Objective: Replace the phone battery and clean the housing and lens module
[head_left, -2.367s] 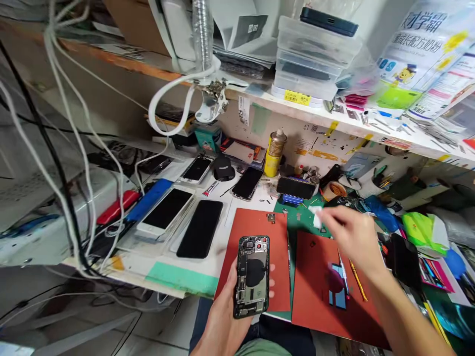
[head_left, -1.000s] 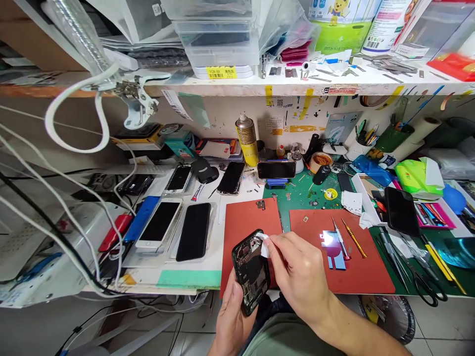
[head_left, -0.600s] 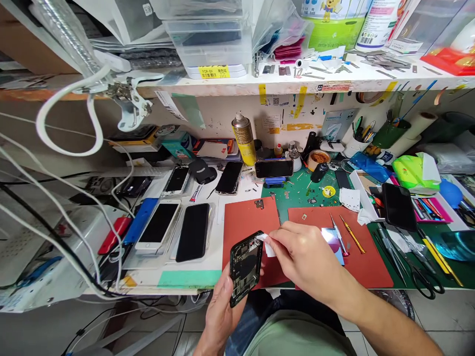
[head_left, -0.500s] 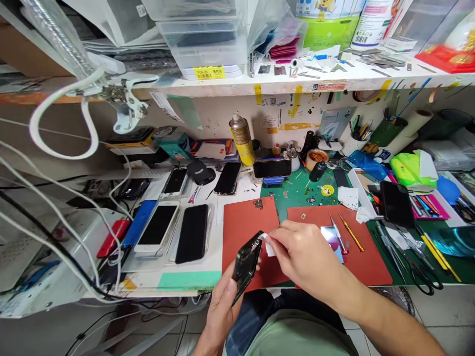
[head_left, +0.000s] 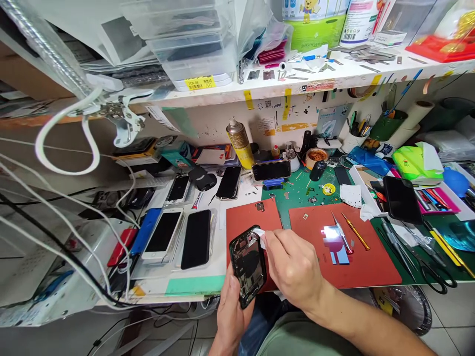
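Note:
An opened phone housing point(head_left: 249, 267), dark with its inside showing, is tilted up in my left hand point(head_left: 233, 309), which grips its lower left edge. My right hand point(head_left: 295, 269) pinches a small white wipe point(head_left: 261, 236) against the housing's upper right corner. Beneath lies a red-brown mat point(head_left: 241, 217), with a small dark part point(head_left: 260, 206) near its top. On the second red-brown mat point(head_left: 371, 267) rest a red-ended screwdriver point(head_left: 342, 232), a gold screwdriver point(head_left: 355, 230) and a shiny film piece point(head_left: 336, 244).
Several phones lie left, including a black one point(head_left: 195, 239) and a white one point(head_left: 163, 232). Another phone point(head_left: 271, 170) leans on a blue stand by a yellow spray can point(head_left: 240, 143). Black scissors point(head_left: 430, 272) and tweezers lie right. A shelf point(head_left: 222, 95) spans the back.
My left hand has turned the housing so its inside faces the camera more. My right hand still pinches the wipe, now over the housing's top corner. The whole view has shifted slightly.

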Demonstrator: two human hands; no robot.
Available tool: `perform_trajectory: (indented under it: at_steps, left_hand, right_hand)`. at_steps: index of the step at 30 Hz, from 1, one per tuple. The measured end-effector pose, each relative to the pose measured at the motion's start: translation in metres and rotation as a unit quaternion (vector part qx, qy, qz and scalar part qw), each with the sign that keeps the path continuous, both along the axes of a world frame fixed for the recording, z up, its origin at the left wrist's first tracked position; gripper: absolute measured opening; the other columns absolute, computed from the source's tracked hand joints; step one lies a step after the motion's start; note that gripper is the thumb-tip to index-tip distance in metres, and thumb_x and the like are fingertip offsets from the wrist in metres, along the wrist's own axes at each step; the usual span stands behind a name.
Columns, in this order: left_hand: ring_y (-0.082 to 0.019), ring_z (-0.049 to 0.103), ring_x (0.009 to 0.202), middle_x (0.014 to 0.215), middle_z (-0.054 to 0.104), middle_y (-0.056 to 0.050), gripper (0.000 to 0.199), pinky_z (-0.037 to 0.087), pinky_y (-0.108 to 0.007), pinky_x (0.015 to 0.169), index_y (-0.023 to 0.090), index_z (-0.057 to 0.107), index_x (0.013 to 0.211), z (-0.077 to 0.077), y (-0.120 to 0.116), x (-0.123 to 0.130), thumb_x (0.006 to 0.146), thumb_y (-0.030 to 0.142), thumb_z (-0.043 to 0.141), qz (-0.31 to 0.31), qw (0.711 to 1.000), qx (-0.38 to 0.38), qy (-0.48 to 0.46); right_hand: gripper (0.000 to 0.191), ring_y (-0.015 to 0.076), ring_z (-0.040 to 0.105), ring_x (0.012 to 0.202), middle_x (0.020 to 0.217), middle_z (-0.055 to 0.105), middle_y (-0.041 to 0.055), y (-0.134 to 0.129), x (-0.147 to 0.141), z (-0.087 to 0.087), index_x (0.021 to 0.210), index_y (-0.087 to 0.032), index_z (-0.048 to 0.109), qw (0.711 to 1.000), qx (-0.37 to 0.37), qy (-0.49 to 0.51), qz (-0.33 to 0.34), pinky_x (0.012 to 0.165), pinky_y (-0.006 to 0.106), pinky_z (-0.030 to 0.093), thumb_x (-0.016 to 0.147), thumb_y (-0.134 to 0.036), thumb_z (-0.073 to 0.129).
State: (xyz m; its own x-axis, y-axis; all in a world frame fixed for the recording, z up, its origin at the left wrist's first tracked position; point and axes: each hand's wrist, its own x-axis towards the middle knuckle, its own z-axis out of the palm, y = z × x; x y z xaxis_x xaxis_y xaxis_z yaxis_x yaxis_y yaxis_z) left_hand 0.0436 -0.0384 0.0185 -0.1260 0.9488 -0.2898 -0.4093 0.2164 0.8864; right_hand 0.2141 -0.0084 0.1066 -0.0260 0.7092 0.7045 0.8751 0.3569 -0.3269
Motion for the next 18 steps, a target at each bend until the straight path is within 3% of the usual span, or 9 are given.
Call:
perform_trajectory:
  at_steps: [4,8,13,18]
  left_hand:
    - [-0.035,0.070,0.130,0.133,0.077,-0.012,0.056,0.056,-0.051,0.113,0.025,0.073,0.138,0.004,0.010,-0.010,0.095,0.061,0.071,-0.036,0.999,-0.007,-0.032]
    - [-0.036,0.076,0.117,0.120,0.081,-0.012,0.051,0.061,-0.055,0.105,0.024,0.076,0.131,0.009,0.019,-0.021,0.095,0.060,0.072,-0.103,0.992,-0.002,-0.076]
    - [-0.035,0.081,0.101,0.110,0.083,-0.014,0.054,0.065,-0.051,0.096,0.020,0.078,0.128,0.016,0.028,-0.031,0.091,0.059,0.077,-0.175,0.982,0.015,-0.074]
    - [-0.035,0.080,0.101,0.111,0.082,-0.016,0.058,0.065,-0.047,0.095,0.017,0.078,0.129,0.019,0.031,-0.037,0.091,0.060,0.077,-0.219,0.975,0.015,-0.034]
  right_hand:
    - [0.028,0.0183,0.058,0.066,0.075,0.066,0.0044,0.010,0.019,0.010,0.092,-0.013,0.073,0.998,-0.020,-0.025,0.060,0.063,0.033,0.043,0.108,-0.011,0.050]
    - [0.031,0.0170,0.058,0.064,0.074,0.066,0.0031,0.022,0.040,0.030,0.082,-0.016,0.072,0.984,-0.103,-0.078,0.127,0.058,0.034,0.036,0.107,-0.016,0.053]
    - [0.019,0.0154,0.058,0.064,0.080,0.070,0.0031,0.035,0.055,0.061,0.085,-0.016,0.076,0.931,-0.264,-0.179,0.179,0.057,0.034,0.028,0.097,-0.009,0.063]
    - [0.023,0.0181,0.061,0.069,0.075,0.067,0.0066,0.039,0.053,0.078,0.085,-0.014,0.076,0.894,-0.293,-0.277,0.194,0.057,0.032,0.030,0.098,-0.006,0.058]
